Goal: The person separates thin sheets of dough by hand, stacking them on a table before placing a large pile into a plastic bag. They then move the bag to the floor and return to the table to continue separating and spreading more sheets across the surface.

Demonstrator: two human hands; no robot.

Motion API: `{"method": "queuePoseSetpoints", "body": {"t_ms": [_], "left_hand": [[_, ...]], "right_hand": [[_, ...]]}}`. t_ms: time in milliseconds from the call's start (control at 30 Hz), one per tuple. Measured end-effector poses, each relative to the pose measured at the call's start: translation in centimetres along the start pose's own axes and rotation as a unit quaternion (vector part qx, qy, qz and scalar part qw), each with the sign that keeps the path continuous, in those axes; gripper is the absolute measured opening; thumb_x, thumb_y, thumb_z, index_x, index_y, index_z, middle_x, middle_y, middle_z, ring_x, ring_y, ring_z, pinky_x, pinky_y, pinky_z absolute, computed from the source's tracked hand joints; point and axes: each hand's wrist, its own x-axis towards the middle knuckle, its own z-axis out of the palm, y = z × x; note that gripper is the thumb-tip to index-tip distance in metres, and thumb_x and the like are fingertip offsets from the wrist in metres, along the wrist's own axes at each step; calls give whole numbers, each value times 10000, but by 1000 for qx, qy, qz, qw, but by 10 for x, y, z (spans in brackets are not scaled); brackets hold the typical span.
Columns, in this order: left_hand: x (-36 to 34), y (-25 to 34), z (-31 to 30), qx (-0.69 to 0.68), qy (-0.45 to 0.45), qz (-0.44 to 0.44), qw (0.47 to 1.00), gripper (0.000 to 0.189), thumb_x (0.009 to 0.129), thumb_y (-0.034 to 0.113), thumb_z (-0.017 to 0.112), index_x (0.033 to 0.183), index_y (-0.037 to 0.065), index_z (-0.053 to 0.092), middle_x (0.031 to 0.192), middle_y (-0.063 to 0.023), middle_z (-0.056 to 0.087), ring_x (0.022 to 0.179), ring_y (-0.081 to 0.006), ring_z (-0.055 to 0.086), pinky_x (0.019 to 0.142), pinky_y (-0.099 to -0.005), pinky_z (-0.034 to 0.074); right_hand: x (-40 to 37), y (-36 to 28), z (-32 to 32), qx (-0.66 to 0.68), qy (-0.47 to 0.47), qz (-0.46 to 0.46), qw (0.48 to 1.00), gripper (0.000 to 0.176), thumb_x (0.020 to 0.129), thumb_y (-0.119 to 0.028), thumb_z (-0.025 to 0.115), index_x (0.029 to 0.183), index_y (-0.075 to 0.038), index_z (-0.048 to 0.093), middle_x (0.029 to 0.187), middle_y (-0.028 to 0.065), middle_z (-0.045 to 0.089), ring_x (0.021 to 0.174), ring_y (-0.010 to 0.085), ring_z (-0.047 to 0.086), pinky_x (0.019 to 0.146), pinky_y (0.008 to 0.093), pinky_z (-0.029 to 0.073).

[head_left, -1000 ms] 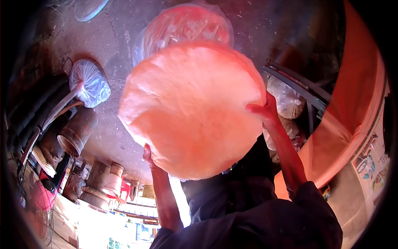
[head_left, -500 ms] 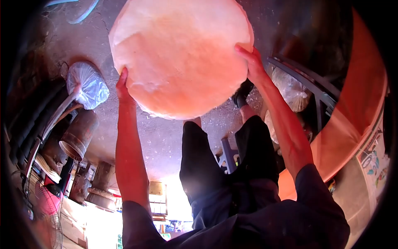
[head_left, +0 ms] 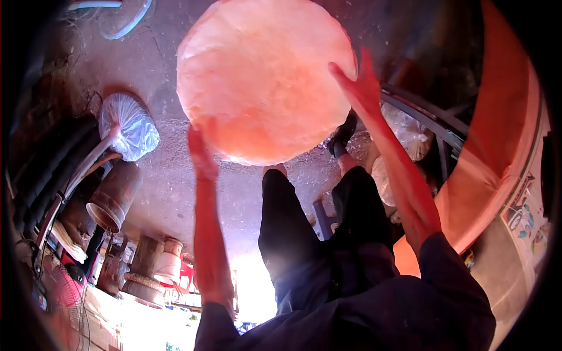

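Note:
A large round pale cushion-like piece (head_left: 266,76), lit orange-pink, fills the upper middle of the head view. On its right edge lies my right hand (head_left: 360,88), thumb and fingers spread apart, with the thumb over the rim. My left hand (head_left: 203,146) is at the lower left edge, blurred by motion, and its fingers overlap the rim. Whether it grips the piece is hard to tell. The underside of the piece is hidden.
At the left are a clear plastic bag (head_left: 132,126), a rusty metal cylinder (head_left: 114,196) and a fan (head_left: 67,292). Dark metal bars (head_left: 427,111) and an orange curved sheet (head_left: 486,158) stand at the right. My legs are below the round piece.
The left hand has moved right and lower along the rim. The right hand's fingers have opened from their hold on the edge. The round piece appears slightly smaller and further right.

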Motion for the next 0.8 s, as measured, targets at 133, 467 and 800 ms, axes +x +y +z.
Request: {"method": "queuePoseSetpoints", "body": {"t_ms": [133, 467, 800], "left_hand": [[8, 4, 50, 8, 94, -18, 995, 501, 902, 308, 669, 1241, -14, 489, 1117, -119, 610, 993, -191, 594, 852, -330, 493], [5, 59, 60, 546, 203, 199, 788, 668, 795, 370, 752, 1242, -70, 523, 1212, -261, 572, 1101, -385, 570, 938, -453, 465], [59, 22, 230, 601, -31, 398, 692, 727, 858, 397, 623, 1427, 12, 386, 1442, -354, 306, 1360, -515, 253, 1107, -587, 216]], "right_hand": [[8, -9, 26, -30, 4, 47, 998, 983, 790, -579, 691, 1450, 16, 270, 1433, 242, 404, 1323, 365, 416, 1075, 401, 353], [4, 7, 34, -10, -1, 9, 1000, 985, 799, -621, 645, 1447, 12, 261, 1384, 275, 433, 1280, 418, 433, 1033, 452, 380], [17, 75, 9, 279, -108, 138, 944, 596, 944, -518, 510, 1329, -63, 499, 1200, 147, 584, 1077, 299, 554, 896, 405, 449]]}}
